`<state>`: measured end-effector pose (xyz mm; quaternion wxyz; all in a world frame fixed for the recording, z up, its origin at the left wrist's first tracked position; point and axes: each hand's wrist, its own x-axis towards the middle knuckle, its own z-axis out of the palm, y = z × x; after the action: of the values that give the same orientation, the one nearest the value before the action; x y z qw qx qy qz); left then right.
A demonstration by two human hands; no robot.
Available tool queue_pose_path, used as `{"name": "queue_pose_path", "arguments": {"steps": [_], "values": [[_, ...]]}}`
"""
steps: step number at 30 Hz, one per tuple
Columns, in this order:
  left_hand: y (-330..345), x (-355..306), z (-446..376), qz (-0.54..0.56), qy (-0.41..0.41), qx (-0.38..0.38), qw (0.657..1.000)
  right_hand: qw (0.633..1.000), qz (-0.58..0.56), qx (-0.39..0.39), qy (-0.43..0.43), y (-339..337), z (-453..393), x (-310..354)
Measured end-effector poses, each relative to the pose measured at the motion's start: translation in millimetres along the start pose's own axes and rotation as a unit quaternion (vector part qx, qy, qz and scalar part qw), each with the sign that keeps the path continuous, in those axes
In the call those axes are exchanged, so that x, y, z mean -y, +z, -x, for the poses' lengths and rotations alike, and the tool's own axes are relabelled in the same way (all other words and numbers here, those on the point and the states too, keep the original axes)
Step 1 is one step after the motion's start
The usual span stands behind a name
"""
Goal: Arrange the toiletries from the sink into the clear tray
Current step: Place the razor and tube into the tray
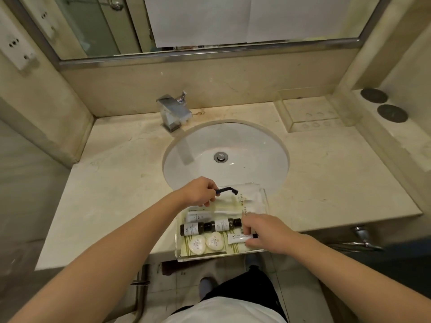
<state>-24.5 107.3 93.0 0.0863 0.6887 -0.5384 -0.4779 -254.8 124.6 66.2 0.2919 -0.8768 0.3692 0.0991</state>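
A clear tray (264,197) sits on the counter's front edge, just below the white sink (226,157). Inside lie two dark bottles (210,226) end to end, two round white soaps (206,242), white sachets and long white packets (249,199). My left hand (200,191) holds a dark blue razor (227,190) by its handle over the tray's far left corner. My right hand (265,233) pinches a small white tube (238,238) with a dark cap at the tray's near right.
A chrome faucet (173,111) stands behind the basin. A second clear tray (310,113) rests at the back right of the marble counter (112,194), with two dark round coasters (382,103) on the ledge beyond. Mirror above; floor and my legs below.
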Motion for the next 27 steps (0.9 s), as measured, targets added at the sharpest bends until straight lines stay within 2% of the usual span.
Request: {"name": "queue_pose_path", "arguments": {"steps": [7, 16, 23, 27], "values": [[8.2, -0.6, -1.9, -0.012, -0.002, 0.041, 0.999, 0.999, 0.01, -0.037, -0.017, 12.3, 2.2, -0.8], [12.0, 1.6, -4.7, -0.019, -0.007, 0.049, 0.999, 0.995, 0.083, -0.055, -0.018, 16.4, -9.3, 1.3], [10.1, 5.0, -2.7, -0.011, -0.002, 0.071, 0.997, 0.998, 0.017, -0.057, 0.01, 9.5, -2.7, -8.4], [8.1, 8.1, -1.7, -0.017, 0.007, 0.079, 0.997, 0.986, -0.061, -0.142, 0.058, -0.8, 0.4, -12.2]]}}
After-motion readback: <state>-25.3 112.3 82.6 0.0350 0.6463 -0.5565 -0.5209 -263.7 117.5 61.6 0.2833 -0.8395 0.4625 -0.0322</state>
